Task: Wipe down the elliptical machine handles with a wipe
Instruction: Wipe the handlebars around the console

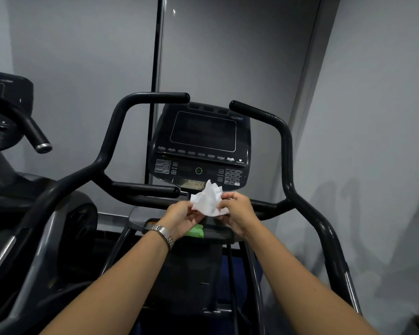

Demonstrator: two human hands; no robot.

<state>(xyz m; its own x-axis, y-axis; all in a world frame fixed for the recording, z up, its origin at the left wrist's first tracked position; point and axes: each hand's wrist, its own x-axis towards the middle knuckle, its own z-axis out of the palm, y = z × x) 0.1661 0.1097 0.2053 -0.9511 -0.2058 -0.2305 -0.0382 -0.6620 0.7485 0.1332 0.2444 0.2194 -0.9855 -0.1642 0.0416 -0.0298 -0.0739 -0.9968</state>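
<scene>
A crumpled white wipe [209, 199] hangs between both hands, just below the elliptical's black console [201, 143]. My left hand [183, 217], with a metal watch on its wrist, pinches the wipe's left edge. My right hand [237, 211] pinches its right edge. The left black handle [111, 131] curves up and ends in a bar at the top. The right black handle [284, 146] rises on the other side. Neither hand touches a handle. A green wipe packet [196, 232] lies on the tray under my left hand, partly hidden.
A short inner grip bar [145, 188] juts out left of the wipe. Another exercise machine [12, 131] stands close on the left. Grey walls enclose the front and right, with a dark vertical post [155, 56] behind the console.
</scene>
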